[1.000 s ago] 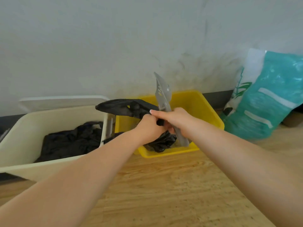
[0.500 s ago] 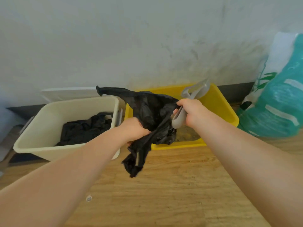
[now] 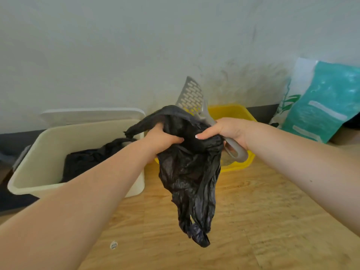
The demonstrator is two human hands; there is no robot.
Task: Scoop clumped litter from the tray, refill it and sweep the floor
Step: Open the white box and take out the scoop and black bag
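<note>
A crumpled black plastic bag [image 3: 191, 176] hangs in front of me over the wooden floor. My left hand [image 3: 160, 138] grips its upper left edge. My right hand [image 3: 227, 131] pinches the bag's upper right edge and also holds the grey slotted litter scoop [image 3: 191, 98], whose blade points up toward the wall and whose handle end sticks out below the palm. Behind the bag sits the yellow litter tray [image 3: 240, 113], mostly hidden; a patch of litter shows at its near right corner.
A cream bin [image 3: 35, 168] lined with a black bag stands at left, its white lid [image 3: 91, 114] open against the wall. A teal and white litter bag [image 3: 321, 102] leans on the wall at right. A small round scrap [image 3: 113, 245] lies on the floor.
My right hand came back to the bag and took hold of its edge, and the scoop blade swung upright. The bag now hangs lower and spread between both hands.
</note>
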